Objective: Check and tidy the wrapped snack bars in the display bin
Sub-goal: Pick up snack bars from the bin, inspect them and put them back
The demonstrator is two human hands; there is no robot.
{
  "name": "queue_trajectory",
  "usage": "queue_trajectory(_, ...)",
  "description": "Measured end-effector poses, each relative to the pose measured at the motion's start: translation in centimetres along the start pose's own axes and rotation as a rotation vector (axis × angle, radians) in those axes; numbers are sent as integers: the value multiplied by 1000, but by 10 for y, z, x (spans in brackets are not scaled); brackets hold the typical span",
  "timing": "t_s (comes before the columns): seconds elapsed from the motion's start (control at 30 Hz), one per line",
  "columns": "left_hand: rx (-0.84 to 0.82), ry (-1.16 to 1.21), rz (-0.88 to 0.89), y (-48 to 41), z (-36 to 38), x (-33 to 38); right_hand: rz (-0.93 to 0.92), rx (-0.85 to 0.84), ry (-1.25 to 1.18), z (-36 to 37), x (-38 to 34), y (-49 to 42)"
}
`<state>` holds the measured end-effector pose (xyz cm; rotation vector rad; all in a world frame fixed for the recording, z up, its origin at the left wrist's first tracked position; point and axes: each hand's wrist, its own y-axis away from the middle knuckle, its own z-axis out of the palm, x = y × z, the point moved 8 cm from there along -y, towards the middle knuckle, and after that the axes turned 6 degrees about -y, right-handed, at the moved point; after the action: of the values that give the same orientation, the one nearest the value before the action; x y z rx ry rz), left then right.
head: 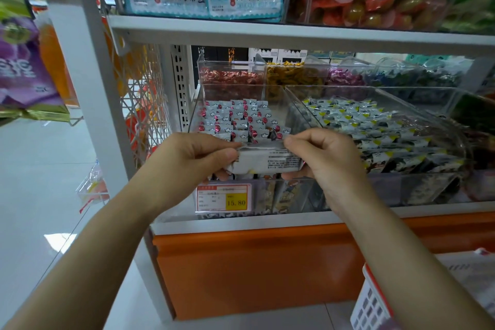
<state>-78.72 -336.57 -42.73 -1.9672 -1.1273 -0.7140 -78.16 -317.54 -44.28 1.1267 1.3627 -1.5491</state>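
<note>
Just now the bar (269, 162) is held print-side up at the front lip of the bin (196, 111), above the price tag (224, 197). The left hand (192, 158) clamps the bar's left end, and the right hand (324, 158) pinches the seam flap. Pulling the two apart could tear that seam. A loose pinch could drop the bar onto the rows (235, 120) of red-marked bars. The next bin (401, 187) holds yellow-marked ones, and the rear bins (203, 67) hold twisted sweets.
</note>
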Motion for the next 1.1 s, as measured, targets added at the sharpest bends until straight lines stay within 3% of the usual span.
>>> queue_trajectory(0.13, -38, -91, 43, 0, 1, 2, -2, -13, 32, 3, 0, 1)
queue_trajectory(0.37, 67, -100, 30, -2, -5, 1, 20, -74, 30, 9, 0, 2)
queue_trajectory(0.67, 91, 251, -197, -2, -9, -20, 48, -71, -89, 10, 3, 1)
queue_trajectory(0.83, 49, 119, -113, -2, 0, -8, 46, 6, -111, 8, 6, 1)
queue_trajectory(0.93, 75, 18, -79, -2, 0, -6, 167, -95, -111, 12, 11, 0)
queue_trajectory(1.1, 69, 65, -85, -4, 1, -7, 320, -261, -137, 15, 15, 0)
